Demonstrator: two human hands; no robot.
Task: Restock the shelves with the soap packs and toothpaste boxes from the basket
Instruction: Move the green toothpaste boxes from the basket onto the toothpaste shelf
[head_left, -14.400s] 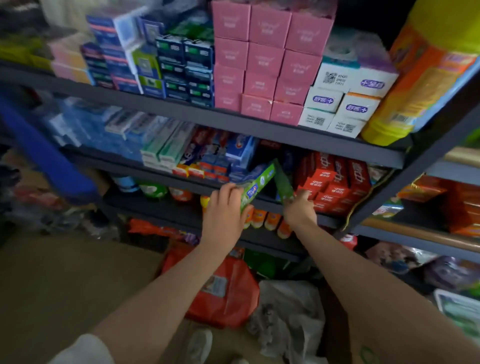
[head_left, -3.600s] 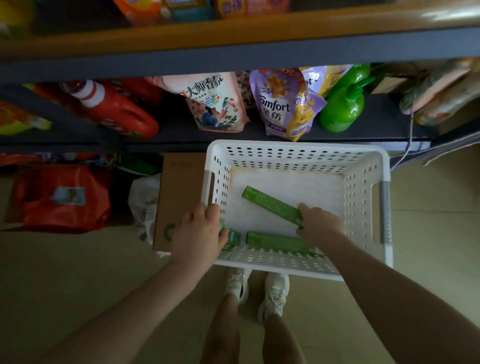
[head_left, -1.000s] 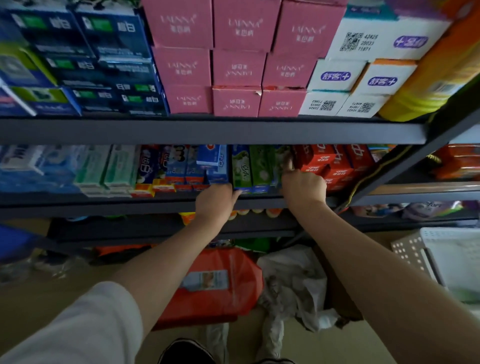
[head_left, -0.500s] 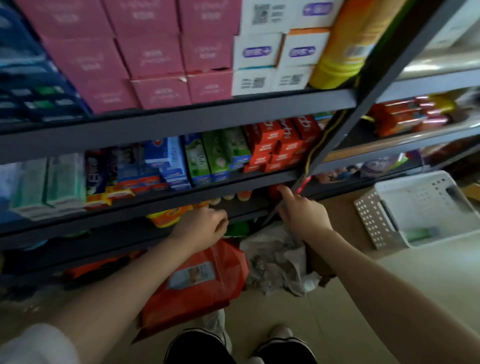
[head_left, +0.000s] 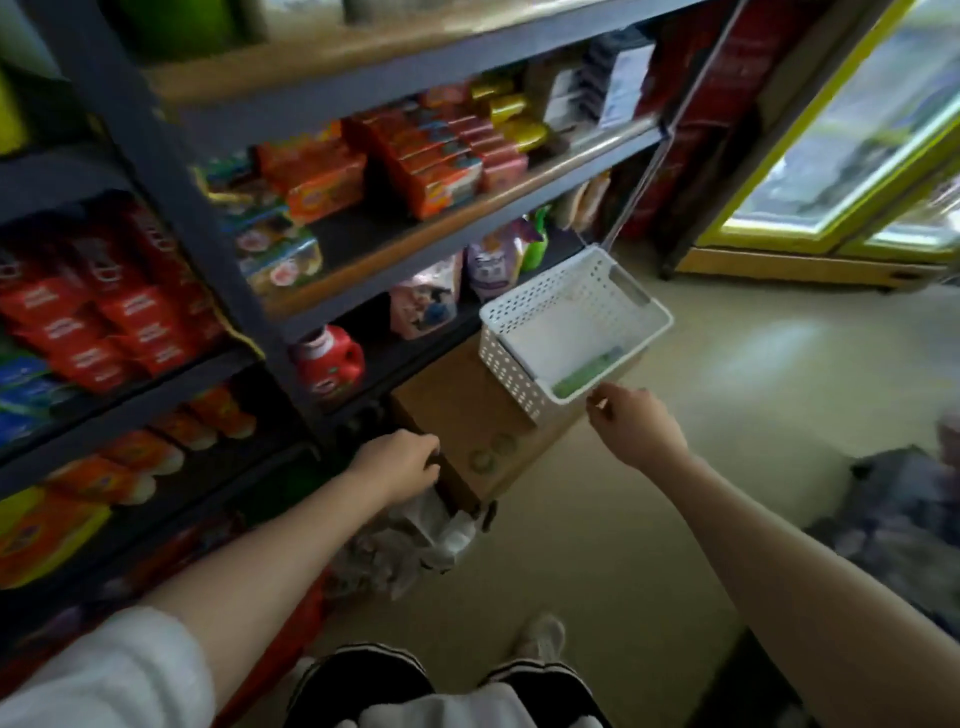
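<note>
A white perforated basket (head_left: 506, 353) sits on a brown cardboard box (head_left: 467, 421) beside the shelving. One green toothpaste box (head_left: 587, 371) lies along its near inside wall. My right hand (head_left: 631, 428) hovers just in front of the basket's near corner, fingers loosely curled, holding nothing. My left hand (head_left: 400, 465) is lower and to the left, at the cardboard box's left edge, fingers curled and empty. Red toothpaste boxes (head_left: 98, 317) fill the shelf at the left.
Dark metal shelving (head_left: 171, 171) runs diagonally, with orange soap packs (head_left: 426, 161), a red detergent bottle (head_left: 330, 364) and refill pouches (head_left: 423, 306). Crumpled white plastic bags (head_left: 415, 540) lie on the floor by my feet. A yellow-framed glass door (head_left: 852, 145) stands at right.
My view has swung right from the toothpaste shelf toward the basket. Both hands have left the shelf empty, and my right hand has come close to the basket's near corner.
</note>
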